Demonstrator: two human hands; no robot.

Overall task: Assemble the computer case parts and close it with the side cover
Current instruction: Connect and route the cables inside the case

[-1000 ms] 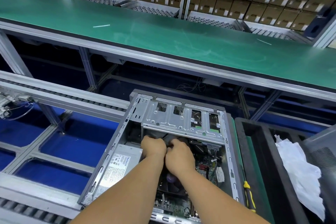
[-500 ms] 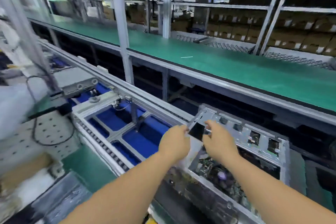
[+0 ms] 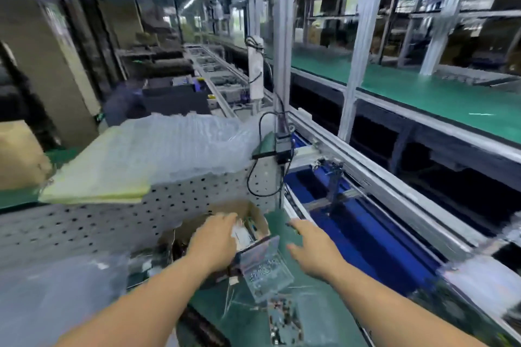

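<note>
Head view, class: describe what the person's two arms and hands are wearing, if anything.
Both forearms are bare, with no sleeve showing in the frame. The left hand and right hand have no gloves. No watch or wrist strap shows; the blur leaves rings too small to tell.

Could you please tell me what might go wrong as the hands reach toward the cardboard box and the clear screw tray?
1. The left hand reaches into the cardboard box right beside the clear tray of screws, which looks tilted; a knock could spill more screws.
2. Loose small parts already lie on the green mat, so the open right hand might scatter them.
</note>
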